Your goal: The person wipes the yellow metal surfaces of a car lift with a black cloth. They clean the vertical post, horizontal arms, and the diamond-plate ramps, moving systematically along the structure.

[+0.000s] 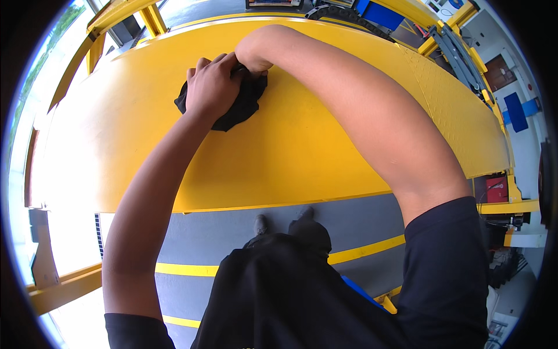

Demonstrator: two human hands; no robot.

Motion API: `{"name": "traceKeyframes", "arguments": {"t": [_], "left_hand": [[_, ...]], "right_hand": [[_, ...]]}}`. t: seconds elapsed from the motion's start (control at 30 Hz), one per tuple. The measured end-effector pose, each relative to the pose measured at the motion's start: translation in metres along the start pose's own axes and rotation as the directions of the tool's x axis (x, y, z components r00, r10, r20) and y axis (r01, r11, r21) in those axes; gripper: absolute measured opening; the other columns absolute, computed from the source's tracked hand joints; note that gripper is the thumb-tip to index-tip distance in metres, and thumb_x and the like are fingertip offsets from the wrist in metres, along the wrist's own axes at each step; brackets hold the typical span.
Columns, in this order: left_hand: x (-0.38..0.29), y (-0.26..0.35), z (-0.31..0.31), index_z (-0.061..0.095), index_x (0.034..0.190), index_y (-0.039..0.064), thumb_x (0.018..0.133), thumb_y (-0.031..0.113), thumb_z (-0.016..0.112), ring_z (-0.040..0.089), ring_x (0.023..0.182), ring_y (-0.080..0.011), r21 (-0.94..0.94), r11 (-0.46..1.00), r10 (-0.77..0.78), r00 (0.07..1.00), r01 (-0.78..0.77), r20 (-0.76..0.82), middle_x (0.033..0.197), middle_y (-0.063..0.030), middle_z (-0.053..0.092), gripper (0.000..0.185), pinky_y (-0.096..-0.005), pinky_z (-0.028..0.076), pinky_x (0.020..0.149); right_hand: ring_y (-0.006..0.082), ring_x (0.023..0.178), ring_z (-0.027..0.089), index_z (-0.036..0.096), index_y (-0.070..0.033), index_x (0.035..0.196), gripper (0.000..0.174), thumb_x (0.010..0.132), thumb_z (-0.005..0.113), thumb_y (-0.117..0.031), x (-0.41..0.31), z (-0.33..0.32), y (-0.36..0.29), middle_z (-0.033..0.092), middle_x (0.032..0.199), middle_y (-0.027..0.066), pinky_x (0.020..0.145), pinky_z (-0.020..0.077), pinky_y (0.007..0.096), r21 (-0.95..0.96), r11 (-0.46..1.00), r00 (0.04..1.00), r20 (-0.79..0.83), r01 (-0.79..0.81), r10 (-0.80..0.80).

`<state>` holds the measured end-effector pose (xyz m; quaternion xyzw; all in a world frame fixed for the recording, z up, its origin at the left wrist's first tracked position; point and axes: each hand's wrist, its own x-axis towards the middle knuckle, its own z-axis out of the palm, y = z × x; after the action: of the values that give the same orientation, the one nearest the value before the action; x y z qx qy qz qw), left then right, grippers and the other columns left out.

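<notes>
A crumpled black cloth point(244, 102) lies on a broad yellow metal platform point(283, 157). My left hand point(211, 85) is over the cloth, its fingers curled into the fabric near the far side. Bent sharply at the wrist, my right hand point(257, 54) meets the cloth's far edge close to my left fingers. Its own fingers are mostly hidden behind the wrist and the fabric, so its grip cannot be made out.
Tread-plate point(453, 118) covers the platform's right end. Yellow frame posts point(152, 19) stand beyond the far left. A black cable chain point(348, 17) runs behind the platform. Grey floor with yellow stripes point(187, 270) lies below the near edge. A red box point(497, 189) sits at right.
</notes>
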<state>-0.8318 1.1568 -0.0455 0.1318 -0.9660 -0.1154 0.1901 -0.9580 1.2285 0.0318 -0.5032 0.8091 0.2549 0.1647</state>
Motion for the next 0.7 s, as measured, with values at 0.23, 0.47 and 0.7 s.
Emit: {"name": "traceKeyframes", "arguments": {"t": [0.23,0.47,0.7], "left_hand": [[-0.029,0.051,0.006,0.071,0.127,0.02,0.098,0.022,0.059,0.061,0.12,-0.0321,0.014,1.0,-0.016,0.998,0.016,-0.06,0.125,-0.0035,0.074,0.032,-0.047,0.041,0.108],[-0.024,0.156,0.041,0.071,0.12,0.016,0.096,0.02,0.059,0.061,0.117,-0.0329,-0.043,0.997,0.064,0.996,-0.067,-0.061,0.119,-0.0036,0.074,0.027,-0.0463,0.041,0.104],[0.001,0.265,0.089,0.072,0.118,0.017,0.095,0.021,0.059,0.061,0.121,-0.035,-0.127,0.974,0.183,0.982,-0.188,-0.048,0.12,-0.0059,0.074,0.026,-0.0488,0.041,0.104]], "right_hand": [[0.0349,0.111,0.073,0.082,-0.009,0.118,0.029,0.092,0.076,-0.019,-0.037,0.035,0.01,0.078,0.121,0.0146,0.097,0.0574,0.0464,-0.078,0.994,0.995,-0.051,0.077,-0.081],[0.0331,0.101,0.075,0.081,-0.006,0.112,0.029,0.092,0.079,-0.027,-0.11,0.102,0.087,0.08,0.107,0.0149,0.093,0.0577,0.0447,-0.011,0.999,0.996,-0.083,0.04,-0.041],[0.033,0.108,0.074,0.083,-0.012,0.117,0.03,0.089,0.08,-0.022,-0.184,0.16,0.167,0.079,0.118,0.0145,0.095,0.0582,0.0452,0.087,0.983,0.985,0.068,-0.163,0.158]]}}
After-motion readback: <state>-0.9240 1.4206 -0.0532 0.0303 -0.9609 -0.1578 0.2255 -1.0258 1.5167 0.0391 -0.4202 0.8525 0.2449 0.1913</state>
